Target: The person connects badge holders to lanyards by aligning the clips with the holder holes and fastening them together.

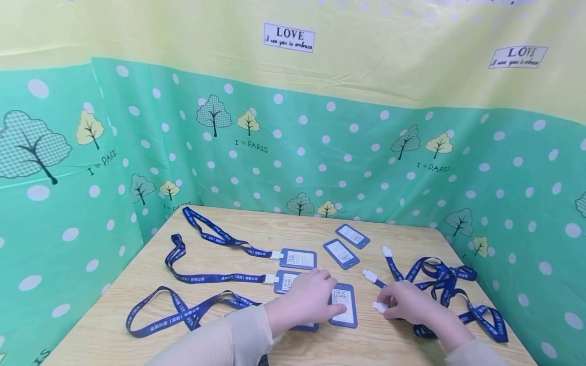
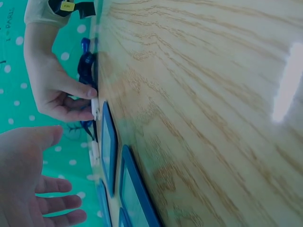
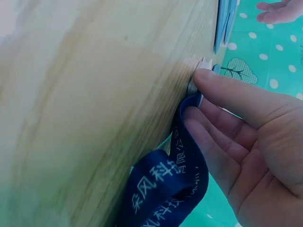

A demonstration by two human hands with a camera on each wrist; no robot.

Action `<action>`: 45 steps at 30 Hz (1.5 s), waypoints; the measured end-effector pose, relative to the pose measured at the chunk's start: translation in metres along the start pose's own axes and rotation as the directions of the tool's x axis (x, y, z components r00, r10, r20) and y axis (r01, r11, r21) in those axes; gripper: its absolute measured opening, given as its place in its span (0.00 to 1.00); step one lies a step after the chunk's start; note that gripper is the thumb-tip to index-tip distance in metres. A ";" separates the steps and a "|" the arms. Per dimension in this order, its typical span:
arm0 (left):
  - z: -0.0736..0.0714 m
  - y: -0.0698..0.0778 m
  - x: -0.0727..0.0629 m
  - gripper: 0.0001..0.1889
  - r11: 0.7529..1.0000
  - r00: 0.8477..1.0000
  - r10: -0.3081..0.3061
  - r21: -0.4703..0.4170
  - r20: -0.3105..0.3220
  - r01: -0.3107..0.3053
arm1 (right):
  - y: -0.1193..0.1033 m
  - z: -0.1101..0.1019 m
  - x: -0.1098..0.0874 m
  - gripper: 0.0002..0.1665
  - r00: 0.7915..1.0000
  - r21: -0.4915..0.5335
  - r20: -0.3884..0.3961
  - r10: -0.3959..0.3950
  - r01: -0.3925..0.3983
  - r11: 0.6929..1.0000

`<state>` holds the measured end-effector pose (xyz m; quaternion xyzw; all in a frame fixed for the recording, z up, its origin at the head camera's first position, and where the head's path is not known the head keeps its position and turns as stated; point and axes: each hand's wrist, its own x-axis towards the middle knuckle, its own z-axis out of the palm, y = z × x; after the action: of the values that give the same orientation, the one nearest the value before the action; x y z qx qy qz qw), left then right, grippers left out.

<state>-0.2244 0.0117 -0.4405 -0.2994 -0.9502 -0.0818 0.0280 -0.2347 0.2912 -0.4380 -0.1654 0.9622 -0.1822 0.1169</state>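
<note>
My right hand (image 1: 409, 302) pinches the white plastic clip (image 1: 381, 307) at the end of a dark blue lanyard, between thumb and fingertips. In the right wrist view, the printed blue strap (image 3: 189, 156) curves down from that clip past my fingers. My left hand (image 1: 309, 297) is over the blue-rimmed ID card holders, its thumb overlapping the holder (image 1: 342, 300) nearest the right hand. In the left wrist view, the left hand (image 2: 23, 175) has loosely extended fingers with nothing between them. It partly hides two holders that lie beneath it in the head view.
On the left, lanyards with holders attached (image 1: 297, 258) lie stretched across the wooden table (image 1: 110, 325). Two loose card holders (image 1: 341, 254) are at the back. Loose lanyards (image 1: 450, 279) lie tangled on the right, other white clips (image 1: 370, 276) pointing left. A patterned curtain (image 1: 320, 168) surrounds the table.
</note>
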 end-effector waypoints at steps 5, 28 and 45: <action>0.001 -0.003 -0.001 0.35 1.000 1.000 -0.014 0.002 -0.005 0.014 | -0.003 0.000 0.000 0.11 0.997 -0.017 -0.002 -0.080 0.080 0.997; -0.006 -0.008 0.001 0.35 0.998 0.998 -0.060 -0.033 0.017 0.061 | -0.014 0.001 0.001 0.11 0.999 -0.044 -0.007 -0.040 0.040 0.998; -0.010 0.010 0.015 0.32 0.994 0.994 -0.105 0.017 0.012 0.105 | -0.012 -0.002 0.002 0.10 0.997 -0.054 0.012 -0.070 0.071 0.996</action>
<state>-0.2312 0.0270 -0.4280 -0.2493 -0.9654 -0.0735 0.0198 -0.2338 0.2801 -0.4320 -0.2033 0.9597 -0.1589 0.1109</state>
